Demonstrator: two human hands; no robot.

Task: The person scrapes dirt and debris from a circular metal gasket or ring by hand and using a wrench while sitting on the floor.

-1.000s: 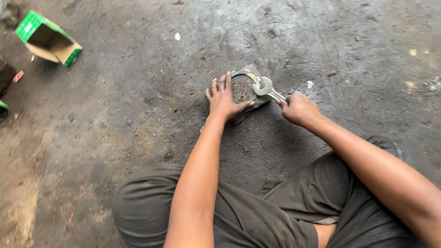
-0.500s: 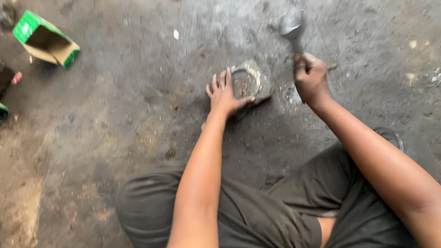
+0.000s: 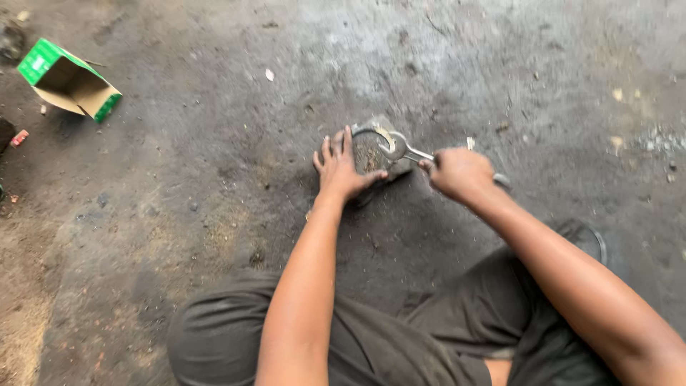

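I am crouched over a dark, dirty concrete floor. My left hand (image 3: 341,169) presses flat on a small round metal part (image 3: 371,149) lying on the ground, fingers spread along its left side. My right hand (image 3: 461,174) is closed around the handle of a steel open-ended wrench (image 3: 401,150). The wrench head rests on the right rim of the metal part, just right of my left thumb. My knees and dark trousers fill the lower frame.
An open green cardboard box (image 3: 68,80) lies on its side at the far left. A small red scrap (image 3: 19,137) sits by the left edge. Small pale chips (image 3: 269,74) dot the oily, gritty floor (image 3: 179,186).
My right hand, raised high with the wrench half a second ago, has swung back down so the wrench head is on the metal part again. My left hand has stayed on the part.
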